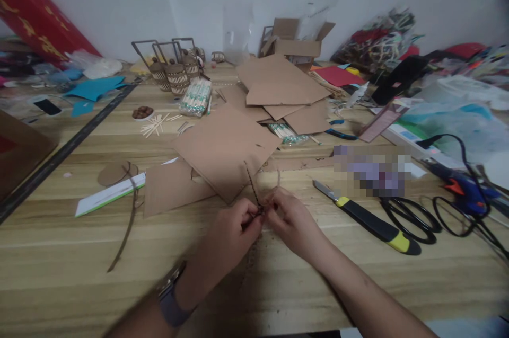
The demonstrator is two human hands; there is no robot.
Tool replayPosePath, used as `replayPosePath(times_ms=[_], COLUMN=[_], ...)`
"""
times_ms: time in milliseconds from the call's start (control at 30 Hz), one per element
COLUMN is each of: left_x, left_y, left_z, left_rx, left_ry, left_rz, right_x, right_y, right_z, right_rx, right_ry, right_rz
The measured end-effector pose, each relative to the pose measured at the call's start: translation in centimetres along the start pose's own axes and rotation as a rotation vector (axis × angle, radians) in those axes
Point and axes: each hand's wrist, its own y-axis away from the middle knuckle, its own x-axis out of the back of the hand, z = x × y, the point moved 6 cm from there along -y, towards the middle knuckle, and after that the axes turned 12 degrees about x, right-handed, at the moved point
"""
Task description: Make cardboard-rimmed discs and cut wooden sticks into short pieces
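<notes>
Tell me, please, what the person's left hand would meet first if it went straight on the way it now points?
Most likely the right hand, which it nearly touches around the thin twisted cord; the left hand points up and rightward, though depth is unclear.

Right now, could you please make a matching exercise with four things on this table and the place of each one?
Things:
1. twisted strip
2. utility knife
3. scissors
4. cardboard disc

Places:
A. far left of the hands
B. pinched between both hands
C. right of the knife
D. just right of the right hand

Pairs: 1-B, 2-D, 3-C, 4-A
</notes>
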Motion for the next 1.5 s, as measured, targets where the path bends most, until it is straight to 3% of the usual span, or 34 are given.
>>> replayPosePath(times_ms=[167, 300, 400, 533, 667, 767, 933, 1167, 1367, 1500], left_x=[0.2, 0.2, 0.0, -0.4, -0.3, -0.2, 0.0, 1.1, 1.0, 1.0], left_y=[-0.1, 0.0, -0.1, -0.4, -0.5, -0.4, 0.0, 0.7, 0.9, 0.9], left_z=[0.0, 0.1, -0.4, -0.9, -0.4, -0.2, 0.1, 1.3, 1.5, 1.5], left_rx=[0.06, 0.036, 0.115, 0.249, 0.211, 0.151, 0.043, -0.15, -0.198, -0.22], left_ry=[0.066, 0.061, 0.194, 0.478, 0.599, 0.565, 0.423, 0.079, 0.01, 0.017], left_rz=[-0.03, -0.021, -0.072, -0.161, -0.189, -0.177, -0.151, 0.03, 0.023, 0.01], right_x=[0.4, -0.1, 0.1, 2.2, 2.2, 1.9, 2.0, 2.3, 2.4, 2.7], right_y=[-0.2, 0.1, 0.1, -0.3, -0.3, -0.3, -0.5, -0.2, -0.1, -0.2], right_z=[-0.1, 0.6, 1.2, 0.6, -1.3, -1.6, -1.5, -1.5, -1.1, -1.7], right_rx=[-0.047, -0.208, -0.262, -0.04, 0.272, 0.319, 0.25, 0.133, 0.064, 0.147], right_ry=[-0.194, -0.459, -0.548, -0.183, 0.076, 0.114, -0.03, -0.146, -0.28, -0.223], right_rz=[-0.055, -0.121, -0.043, 0.137, 0.079, 0.053, 0.058, 0.12, 0.164, 0.2])
